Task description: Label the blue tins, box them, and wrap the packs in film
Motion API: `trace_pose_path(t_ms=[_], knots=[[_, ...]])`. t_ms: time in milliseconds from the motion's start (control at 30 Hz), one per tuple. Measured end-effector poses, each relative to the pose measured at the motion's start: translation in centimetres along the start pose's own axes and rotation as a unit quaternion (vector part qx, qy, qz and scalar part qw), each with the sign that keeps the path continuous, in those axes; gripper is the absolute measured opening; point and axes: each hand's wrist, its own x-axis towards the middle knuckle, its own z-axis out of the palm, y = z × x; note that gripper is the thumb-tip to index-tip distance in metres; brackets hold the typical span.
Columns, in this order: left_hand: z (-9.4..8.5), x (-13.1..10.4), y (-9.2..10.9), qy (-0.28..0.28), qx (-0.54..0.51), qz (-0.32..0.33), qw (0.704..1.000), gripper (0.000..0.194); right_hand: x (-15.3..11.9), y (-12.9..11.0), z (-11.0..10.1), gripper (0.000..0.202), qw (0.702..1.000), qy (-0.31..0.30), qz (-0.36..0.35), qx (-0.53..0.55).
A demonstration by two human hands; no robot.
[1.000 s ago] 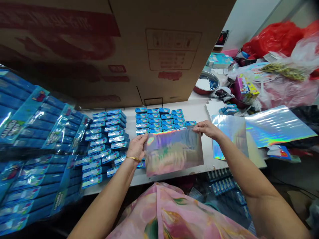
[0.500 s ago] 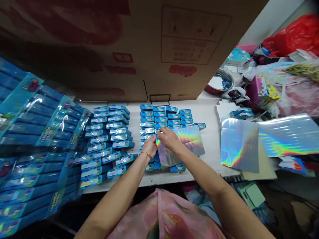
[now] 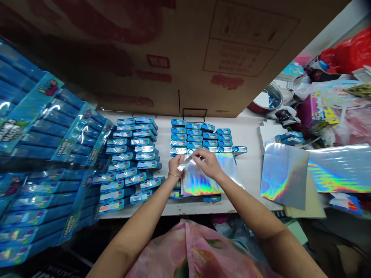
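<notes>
White, smooth tabletop (image 3: 251, 170) spreads under the fingers (image 3: 201, 153). Far left of them, shiny blue packs (image 3: 55, 133) run out of frame; nearer stand slim glossy boxes (image 3: 147, 156). Left hand (image 3: 175, 166) and right hand (image 3: 209, 165) pinch a silvery strip (image 3: 184, 165), its join to the rainbow-sheened sheet (image 3: 203, 183) just below unclear. Right of the fingers lies another foil-like sheet (image 3: 282, 172).
</notes>
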Motion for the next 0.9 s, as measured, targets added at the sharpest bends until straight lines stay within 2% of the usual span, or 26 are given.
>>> trace_pose_path(t_ms=[67, 100, 167, 233, 333, 400, 467, 600, 733, 900], knots=[[-0.8, 0.4, 0.6, 0.027, 0.01, 0.038, 0.999, 0.006, 1.6, -0.4, 0.4, 0.014, 0.986, 0.023, 0.106, 0.127], [-1.1, 0.5, 1.1, 0.042, -0.016, 0.031, 0.999, 0.012, 2.4, -0.2, 0.8, 0.015, 0.971, 0.03, 0.156, 0.181], [-1.6, 0.8, 2.4, 0.046, -0.114, -0.029, 0.992, 0.03, 3.6, 0.4, 1.9, 0.018, 0.935, 0.042, 0.231, 0.265], [-2.1, 1.1, 3.6, 0.029, -0.192, -0.08, 0.978, 0.041, 4.3, 1.1, 3.2, 0.02, 0.91, 0.064, 0.27, 0.309], [-2.7, 1.8, 4.8, 0.031, -0.212, -0.081, 0.973, 0.032, 4.8, 1.8, 5.0, 0.022, 0.894, 0.093, 0.301, 0.318], [-3.2, 2.5, 4.8, 0.034, -0.199, -0.056, 0.978, 0.032, 5.1, 2.0, 6.0, 0.023, 0.901, 0.112, 0.295, 0.298], [-3.5, 3.7, 4.5, 0.038, -0.176, -0.033, 0.983, 0.037, 5.5, 2.3, 7.1, 0.02, 0.921, 0.142, 0.262, 0.25], [-4.0, 6.7, 3.7, 0.065, -0.107, 0.0, 0.992, 0.035, 6.8, 3.3, 9.3, 0.016, 0.953, 0.201, 0.209, 0.085], [-3.6, 10.0, 3.4, 0.097, -0.054, 0.014, 0.994, 0.035, 8.6, 3.8, 10.4, 0.019, 0.952, 0.223, 0.203, -0.051], [-3.0, 12.8, 2.8, 0.112, -0.032, 0.013, 0.993, 0.033, 10.2, 4.1, 10.4, 0.023, 0.94, 0.188, 0.236, -0.157]])
